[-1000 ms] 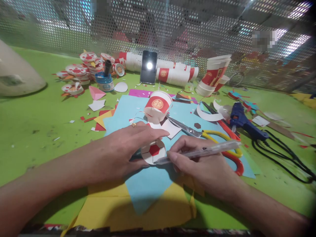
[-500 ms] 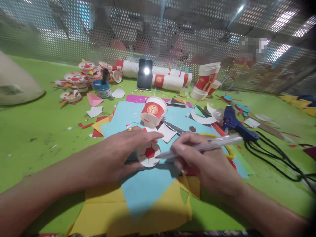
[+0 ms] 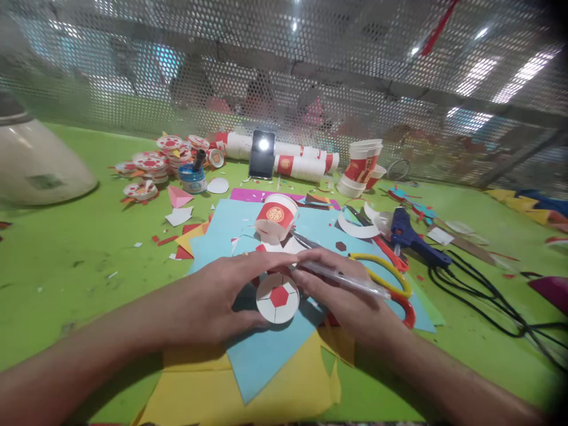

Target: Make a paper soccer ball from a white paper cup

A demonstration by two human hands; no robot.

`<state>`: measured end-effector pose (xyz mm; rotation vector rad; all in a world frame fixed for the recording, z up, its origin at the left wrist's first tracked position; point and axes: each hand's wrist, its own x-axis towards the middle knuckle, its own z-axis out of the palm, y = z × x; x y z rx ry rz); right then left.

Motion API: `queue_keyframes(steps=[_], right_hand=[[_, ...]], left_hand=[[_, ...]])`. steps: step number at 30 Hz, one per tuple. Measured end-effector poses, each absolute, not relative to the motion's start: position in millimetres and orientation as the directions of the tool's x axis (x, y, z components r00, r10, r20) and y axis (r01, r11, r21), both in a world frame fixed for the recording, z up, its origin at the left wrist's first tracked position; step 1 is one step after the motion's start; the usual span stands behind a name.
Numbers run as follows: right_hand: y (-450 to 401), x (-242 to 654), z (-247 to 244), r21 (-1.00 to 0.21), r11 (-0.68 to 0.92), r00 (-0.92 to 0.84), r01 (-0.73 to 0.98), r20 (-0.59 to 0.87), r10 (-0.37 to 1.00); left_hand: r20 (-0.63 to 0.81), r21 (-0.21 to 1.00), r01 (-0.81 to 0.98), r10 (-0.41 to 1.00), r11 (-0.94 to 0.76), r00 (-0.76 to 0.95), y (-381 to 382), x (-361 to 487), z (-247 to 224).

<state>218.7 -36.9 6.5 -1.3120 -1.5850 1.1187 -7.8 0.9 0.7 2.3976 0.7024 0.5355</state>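
A white round paper disc point(image 3: 289, 312), marked with a red hexagon-like shape and thin dark lines, sits low between my hands. My left hand point(image 3: 208, 299) curves around its left side, with the thumb at its edge and the fingers reaching over the top. My right hand point(image 3: 350, 302) holds a clear-barrelled pen point(image 3: 350, 281) that slants down to the right; its tip is hidden by the fingers. The fingertips of both hands meet just above the disc. Behind them a red and white paper cup point(image 3: 276, 216) lies tilted on blue paper point(image 3: 261, 361).
Yellow-and-red-handled scissors point(image 3: 406, 284) lie beside my right hand. Further right is a blue glue gun point(image 3: 415, 236) with black cords. Stacked cups point(image 3: 361, 165), a phone point(image 3: 261, 157), a blue jar point(image 3: 192, 178) and decorated discs point(image 3: 148, 161) line the back. Yellow sheets point(image 3: 248, 390) lie in front.
My right hand has moved in toward the left, taking the pen tip off the disc's face, and its fingertips now meet my left hand's. The disc has turned a little. The view has tilted up.
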Motion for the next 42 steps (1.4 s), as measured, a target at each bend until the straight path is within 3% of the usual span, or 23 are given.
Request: queue_keyframes(steps=[14,26,42], right_hand=[[-35,219,0,-0.988,-0.026,-0.181,0.150,-0.053,0.982],[-34,222,-9,-0.996,0.016,-0.167,0.091,0.000,0.986],[-35,220,-7,-0.997,-0.043,-0.129,0.064,-0.051,0.990]], left_hand=[[0.179,0.658,0.347,0.586,-0.669,0.790,-5,-6,-1],[0.257,0.606,0.334,0.574,-0.722,0.777,-7,1,-3],[0.368,0.563,0.295,0.554,-0.772,0.746,-8,3,-2]])
